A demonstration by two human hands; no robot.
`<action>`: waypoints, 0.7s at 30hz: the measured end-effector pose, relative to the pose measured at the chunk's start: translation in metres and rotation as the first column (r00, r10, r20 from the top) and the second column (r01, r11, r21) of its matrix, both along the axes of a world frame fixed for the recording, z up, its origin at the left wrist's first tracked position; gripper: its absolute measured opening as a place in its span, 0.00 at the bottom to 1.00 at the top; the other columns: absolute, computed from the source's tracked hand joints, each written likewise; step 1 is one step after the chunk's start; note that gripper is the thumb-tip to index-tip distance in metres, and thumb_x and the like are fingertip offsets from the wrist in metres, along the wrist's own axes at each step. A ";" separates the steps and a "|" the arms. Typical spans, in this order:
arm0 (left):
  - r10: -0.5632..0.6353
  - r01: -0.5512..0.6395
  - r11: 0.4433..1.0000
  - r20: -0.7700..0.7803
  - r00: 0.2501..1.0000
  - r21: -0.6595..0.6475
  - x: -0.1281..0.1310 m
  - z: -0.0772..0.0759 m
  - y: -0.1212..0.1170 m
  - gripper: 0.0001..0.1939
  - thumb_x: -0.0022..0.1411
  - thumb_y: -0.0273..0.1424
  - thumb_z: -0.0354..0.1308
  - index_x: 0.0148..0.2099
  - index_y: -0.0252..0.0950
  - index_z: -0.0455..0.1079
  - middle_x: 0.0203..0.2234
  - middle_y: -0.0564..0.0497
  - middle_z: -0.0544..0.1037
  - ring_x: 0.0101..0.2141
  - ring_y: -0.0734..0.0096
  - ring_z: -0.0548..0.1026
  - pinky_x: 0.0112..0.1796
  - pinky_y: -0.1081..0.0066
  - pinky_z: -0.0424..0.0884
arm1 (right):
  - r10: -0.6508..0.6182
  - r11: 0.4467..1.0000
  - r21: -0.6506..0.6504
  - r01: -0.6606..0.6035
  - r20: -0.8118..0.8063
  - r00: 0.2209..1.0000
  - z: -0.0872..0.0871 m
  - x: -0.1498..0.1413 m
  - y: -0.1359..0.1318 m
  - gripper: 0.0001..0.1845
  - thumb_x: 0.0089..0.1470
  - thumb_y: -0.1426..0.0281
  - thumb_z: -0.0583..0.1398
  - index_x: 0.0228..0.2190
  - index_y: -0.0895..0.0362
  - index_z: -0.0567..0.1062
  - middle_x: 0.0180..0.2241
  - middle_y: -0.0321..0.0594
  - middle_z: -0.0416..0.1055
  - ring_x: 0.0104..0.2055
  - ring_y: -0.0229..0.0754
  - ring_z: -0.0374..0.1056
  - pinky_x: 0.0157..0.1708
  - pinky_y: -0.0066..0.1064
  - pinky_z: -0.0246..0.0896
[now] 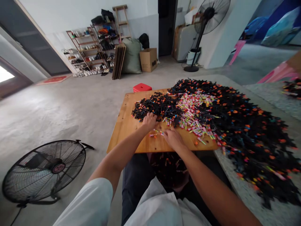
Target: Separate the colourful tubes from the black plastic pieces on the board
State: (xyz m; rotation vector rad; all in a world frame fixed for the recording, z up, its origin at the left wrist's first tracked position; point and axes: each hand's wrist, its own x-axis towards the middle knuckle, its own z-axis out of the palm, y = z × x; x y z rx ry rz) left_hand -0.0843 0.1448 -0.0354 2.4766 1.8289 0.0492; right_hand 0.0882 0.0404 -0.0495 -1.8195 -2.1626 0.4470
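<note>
My left hand point(150, 121) rests at the near edge of a heap of small black plastic pieces with orange tips point(147, 106), its fingers bent down and closed. What they hold, if anything, is hidden. Lower on the wooden board point(127, 125), my right hand point(173, 138) has its fingertips closed at the end of a small pink-and-yellow tube point(161, 133). Another little pink-and-orange piece point(153, 135) lies on the bare wood just left of it. Beyond my right hand spreads a pile of similar pink, white and yellow-green tubes point(190, 110).
A large mound of black pieces point(249, 131) covers the stone-like tabletop point(227, 163) at right. Below the board, between my legs, is a container of dark pieces point(168, 166). A floor fan point(57, 168) stands at left, a red stool point(142, 87) behind the board.
</note>
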 end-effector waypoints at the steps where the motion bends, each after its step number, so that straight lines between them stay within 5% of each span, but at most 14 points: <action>1: -0.016 0.016 1.000 -0.027 1.000 -0.014 0.003 -0.001 0.004 0.17 0.70 0.40 0.59 0.55 0.37 0.76 0.55 0.38 0.70 0.57 0.50 0.66 0.52 0.59 0.71 | 0.022 1.000 -0.012 -0.022 0.037 0.999 0.001 -0.006 0.007 0.17 0.69 0.67 0.55 0.44 0.57 0.84 0.48 0.52 0.78 0.51 0.49 0.74 0.51 0.32 0.64; 8: -0.115 0.115 0.993 -0.027 0.993 0.002 -0.005 0.001 0.011 0.16 0.67 0.34 0.61 0.54 0.34 0.73 0.53 0.38 0.74 0.57 0.53 0.67 0.57 0.58 0.66 | 0.114 0.993 -0.029 -0.117 -0.077 0.991 -0.004 -0.009 0.022 0.07 0.61 0.68 0.64 0.37 0.55 0.84 0.44 0.49 0.80 0.52 0.49 0.74 0.56 0.32 0.62; 13: -0.134 0.127 0.991 0.250 0.959 0.046 -0.016 0.011 -0.009 0.13 0.66 0.26 0.58 0.52 0.36 0.73 0.44 0.43 0.80 0.48 0.58 0.76 0.53 0.61 0.70 | -0.121 0.992 -0.080 0.095 -0.447 0.886 -0.019 0.002 0.026 0.09 0.60 0.65 0.61 0.37 0.57 0.77 0.35 0.45 0.79 0.36 0.44 0.76 0.39 0.32 0.70; 16: -0.065 0.147 0.986 0.621 0.781 -0.083 -0.016 0.014 -0.030 0.14 0.63 0.25 0.59 0.50 0.36 0.74 0.40 0.48 0.81 0.40 0.67 0.79 0.44 0.69 0.74 | -0.197 0.980 -0.139 0.140 -0.741 0.642 -0.016 0.006 0.021 0.11 0.60 0.60 0.58 0.37 0.55 0.71 0.25 0.35 0.74 0.23 0.40 0.69 0.26 0.30 0.68; 19: 0.065 0.252 0.938 0.838 0.542 -0.236 -0.011 0.018 -0.052 0.12 0.60 0.26 0.59 0.47 0.34 0.73 0.33 0.51 0.80 0.30 0.72 0.78 0.33 0.73 0.73 | -0.218 0.972 -0.188 0.143 -0.945 0.242 -0.002 0.007 0.012 0.14 0.54 0.57 0.62 0.36 0.52 0.67 0.22 0.30 0.71 0.20 0.37 0.66 0.21 0.28 0.66; 21: 0.126 0.345 0.891 0.890 0.437 -0.295 -0.008 0.022 -0.064 0.13 0.60 0.28 0.60 0.48 0.32 0.72 0.28 0.54 0.77 0.24 0.76 0.74 0.27 0.75 0.71 | -0.214 0.971 -0.196 0.137 -0.968 0.133 0.009 0.007 0.006 0.16 0.51 0.58 0.64 0.37 0.52 0.66 0.24 0.30 0.73 0.21 0.37 0.67 0.21 0.27 0.66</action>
